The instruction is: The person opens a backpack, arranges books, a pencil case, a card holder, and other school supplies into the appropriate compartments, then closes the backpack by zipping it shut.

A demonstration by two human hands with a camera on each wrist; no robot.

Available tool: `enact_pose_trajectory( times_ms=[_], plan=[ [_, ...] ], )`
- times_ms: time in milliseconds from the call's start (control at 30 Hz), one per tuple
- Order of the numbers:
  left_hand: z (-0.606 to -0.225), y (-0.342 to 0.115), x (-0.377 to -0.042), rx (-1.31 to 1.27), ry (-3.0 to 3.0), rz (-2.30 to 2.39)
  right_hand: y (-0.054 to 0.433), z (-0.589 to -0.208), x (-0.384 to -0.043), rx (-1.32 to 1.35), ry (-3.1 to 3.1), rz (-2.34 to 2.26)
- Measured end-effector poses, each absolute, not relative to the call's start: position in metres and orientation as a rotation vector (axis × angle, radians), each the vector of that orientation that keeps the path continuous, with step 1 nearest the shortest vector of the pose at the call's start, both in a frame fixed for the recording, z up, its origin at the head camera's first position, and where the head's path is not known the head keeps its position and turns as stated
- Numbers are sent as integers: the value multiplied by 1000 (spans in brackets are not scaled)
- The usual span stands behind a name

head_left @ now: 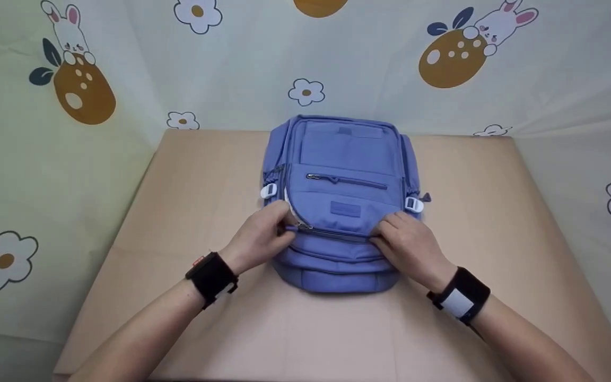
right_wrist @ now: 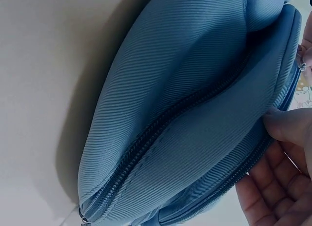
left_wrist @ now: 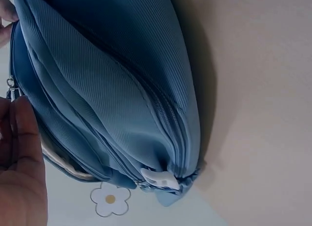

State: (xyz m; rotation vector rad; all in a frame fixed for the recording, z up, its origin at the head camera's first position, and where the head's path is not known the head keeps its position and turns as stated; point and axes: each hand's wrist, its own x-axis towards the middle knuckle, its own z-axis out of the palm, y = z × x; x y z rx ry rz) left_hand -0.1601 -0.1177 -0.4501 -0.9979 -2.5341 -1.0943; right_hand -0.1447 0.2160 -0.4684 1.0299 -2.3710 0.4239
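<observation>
A blue backpack point(head_left: 345, 148) lies front side up, its base toward me. My left hand point(head_left: 260, 231) is at the lower left corner of the front compartment, fingers curled at the zipper pull point(head_left: 303, 226). Along that left side the zip is parted and pale lining point(head_left: 288, 199) shows. With thumb and fingers, my right hand point(head_left: 409, 244) pinches the zipped edge at the lower right. In the right wrist view, the right thumb point(right_wrist: 287, 126) presses the blue fabric from above while the fingers lie beneath the zip. The left fingertips are partly out of frame in the left wrist view.
The backpack rests on a tan tabletop point(head_left: 204, 175). White buckles point(head_left: 414, 205) sit on both its sides, and a short closed zip point(head_left: 348, 181) crosses its front. Behind the table hangs a pale curtain point(head_left: 247, 69) with flowers and rabbits. Each wrist wears a black band point(head_left: 212, 278).
</observation>
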Motion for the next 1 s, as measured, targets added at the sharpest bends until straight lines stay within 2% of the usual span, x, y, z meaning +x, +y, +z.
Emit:
enact_pose_trajectory(
  times_ms=[233,533,800,1000],
  plan=[
    [-451,-125,-170,-899,-2585,-1185,215,-464,-145,1025,-2395,420],
    [-448,-122,-165,-805,-2726,-1015,205,-459,-144,1041,-2399,446],
    [-448,-117,-160,-732,-2746,-1026,165,-440,-144,1133,-2398,502],
    [-451,-115,-159,-727,-2747,-1070,139,-439,-145,1099,-2499,390]
  ],
)
